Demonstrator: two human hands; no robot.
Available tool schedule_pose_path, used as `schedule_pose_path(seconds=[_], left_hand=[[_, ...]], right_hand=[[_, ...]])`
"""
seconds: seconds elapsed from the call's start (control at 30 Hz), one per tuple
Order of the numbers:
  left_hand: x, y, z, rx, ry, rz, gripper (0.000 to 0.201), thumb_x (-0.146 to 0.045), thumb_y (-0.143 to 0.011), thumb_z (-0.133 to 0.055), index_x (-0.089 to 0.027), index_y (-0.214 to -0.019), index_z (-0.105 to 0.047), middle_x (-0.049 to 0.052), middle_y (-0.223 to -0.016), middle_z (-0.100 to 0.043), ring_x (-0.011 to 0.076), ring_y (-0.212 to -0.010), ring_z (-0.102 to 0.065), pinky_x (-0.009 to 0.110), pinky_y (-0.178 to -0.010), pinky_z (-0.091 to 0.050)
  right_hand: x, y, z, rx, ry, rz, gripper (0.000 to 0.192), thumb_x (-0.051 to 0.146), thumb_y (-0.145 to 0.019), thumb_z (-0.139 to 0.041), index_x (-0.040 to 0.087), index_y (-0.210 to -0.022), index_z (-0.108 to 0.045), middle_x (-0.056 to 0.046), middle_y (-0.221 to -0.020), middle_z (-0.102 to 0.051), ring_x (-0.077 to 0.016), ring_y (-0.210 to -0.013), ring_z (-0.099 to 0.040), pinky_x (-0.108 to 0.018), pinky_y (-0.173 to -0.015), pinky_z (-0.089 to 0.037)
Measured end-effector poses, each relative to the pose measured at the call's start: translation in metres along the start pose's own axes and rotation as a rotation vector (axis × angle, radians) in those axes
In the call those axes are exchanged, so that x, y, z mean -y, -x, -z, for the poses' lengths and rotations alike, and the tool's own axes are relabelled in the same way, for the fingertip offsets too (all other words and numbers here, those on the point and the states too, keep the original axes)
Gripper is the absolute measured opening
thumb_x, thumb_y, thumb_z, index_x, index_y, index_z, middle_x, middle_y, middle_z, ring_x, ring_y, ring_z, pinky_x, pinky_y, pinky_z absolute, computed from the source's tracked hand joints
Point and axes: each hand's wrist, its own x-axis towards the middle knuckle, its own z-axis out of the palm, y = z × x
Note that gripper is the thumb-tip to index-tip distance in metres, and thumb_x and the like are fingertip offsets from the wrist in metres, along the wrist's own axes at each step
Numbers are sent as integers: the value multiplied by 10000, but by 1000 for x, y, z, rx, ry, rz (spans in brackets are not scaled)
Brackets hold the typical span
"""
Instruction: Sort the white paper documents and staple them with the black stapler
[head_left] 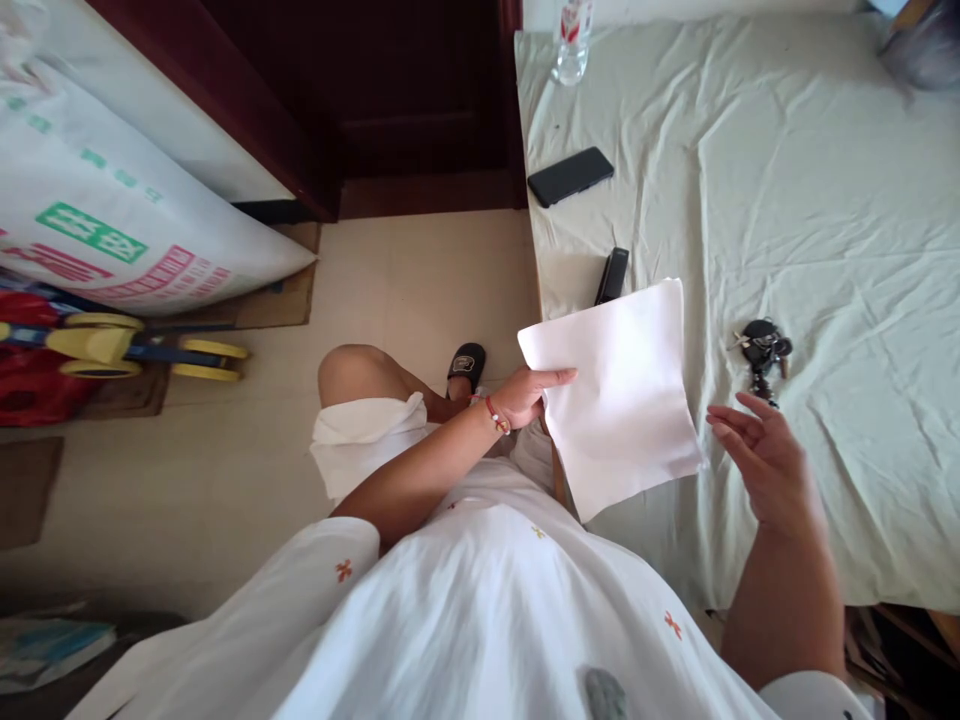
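At frame centre the left hand [525, 395] pinches the left edge of the white paper sheet [619, 395], thumb on top, holding it just above the near edge of the cloth-covered table [825, 200]. Right of the sheet, the right hand [757, 455] hovers with fingers spread, holding nothing, below the key bunch [761, 350]; a steady pinch and a flat sheet would likely keep it from creasing

The person wears a loose white garment [480, 610] scattered with small orange flower-like marks, one near the left shoulder, another low on the right side, a paler yellow one at the middle. White shorts [360, 440] with a rolled hem cover the thigh, the knee bare below. The arms are bare to the short sleeves. A thin red cord bracelet [496, 415] with a few pale beads circles the left wrist. On the foot sits a black slipper [466, 362] with a small pale mark on its strap
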Motion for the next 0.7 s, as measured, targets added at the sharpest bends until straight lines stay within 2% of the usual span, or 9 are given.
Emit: schedule_pose_path(seconds=[0.07,0.13,0.2,0.27,0.33,0.4,0.53,0.63,0.7], left_hand=[[-2,2,-4,54,-18,19,679,-336,-516,-1022,-176,-1132,-784,129,-1111,-817,352,-1140,-743,562,-1139,-490],[-5,2,-8,107,-32,38,681,-337,-516,-1027,-174,-1130,-781,131,-1134,-813,346,-1144,-741,563,-1144,-487],[-6,1,-10,154,-45,60,665,-333,-515,-1029,-167,-1110,-782,138,-1154,-808,343,-1151,-738,563,-1151,-481],[-6,-1,-9,174,-42,68,658,-316,-510,-1030,-159,-1099,-781,145,-1154,-806,347,-1162,-733,566,-1157,-474],[-3,-4,-5,140,-8,46,654,-311,-506,-1025,-156,-1093,-782,144,-1128,-810,350,-1163,-733,565,-1162,-468],[3,-7,0,76,47,6,623,-322,-510,-1015,-151,-1064,-786,140,-1095,-816,347,-1160,-735,548,-1168,-467],[17,-5,5,25,98,5,560,-271,-457,-1006,-133,-957,-795,146,-1033,-822,367,-1117,-749,551,-1127,-498],[23,-4,5,17,95,20,584,-214,-403,-1007,-128,-940,-795,141,-998,-825,375,-1072,-760,562,-1084,-521],[22,-4,4,22,95,21,585,-239,-418,-1012,-124,-949,-794,139,-992,-824,366,-1056,-764,552,-1073,-529]], right_hand=[[13,-9,-5,101,0,-24,816,458,-581,-987,292,-1307,-653,-40,-1142,-780,-224,-1113,-735,-428,-1028,-576],[24,-19,-15,182,-24,-20,884,460,-539,-1007,284,-1325,-643,-46,-1178,-772,-218,-1116,-731,-404,-1008,-593],[33,-26,-25,251,-39,4,862,477,-539,-1006,273,-1303,-664,-48,-1177,-773,-224,-1058,-740,-385,-902,-632],[37,-30,-32,288,-27,-27,724,516,-568,-986,233,-1181,-726,-53,-1067,-793,-229,-895,-752,-365,-726,-648],[37,-31,-37,279,-9,-120,583,562,-606,-957,187,-1007,-760,-52,-888,-792,-218,-697,-721,-346,-566,-612],[35,-30,-42,237,-19,-201,529,578,-635,-937,171,-923,-761,-43,-775,-770,-199,-583,-677,-332,-492,-573],[26,-29,-51,169,-83,-217,491,571,-645,-931,194,-907,-759,-22,-711,-744,-178,-535,-648,-311,-470,-550],[19,-29,-50,260,-57,-203,424,578,-720,-885,219,-908,-760,-30,-727,-750,-186,-553,-665,-312,-481,-556],[16,-28,-47,297,-28,-201,395,578,-749,-865,225,-893,-760,-37,-731,-752,-190,-562,-674,-315,-493,-566]])
